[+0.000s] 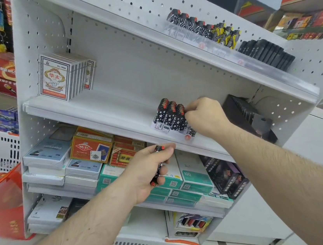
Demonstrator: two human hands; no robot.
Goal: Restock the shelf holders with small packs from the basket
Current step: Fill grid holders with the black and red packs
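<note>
The right hand (204, 117) pinches a star-patterned pack (181, 117) into the clear shelf holder (162, 126); the left hand (152, 168) grips spare packs (157, 163). Seat it upright, flush against its neighbours.

Star-print packs (169, 115) upright in clear holder (162, 126), mid shelf.

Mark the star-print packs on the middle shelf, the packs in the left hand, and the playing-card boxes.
star-print packs (169, 115): head view, front of the middle pack.
left hand (150, 168): head view, back of the hand gripping spare packs.
playing-card boxes (55, 77): head view, front box face.
</note>
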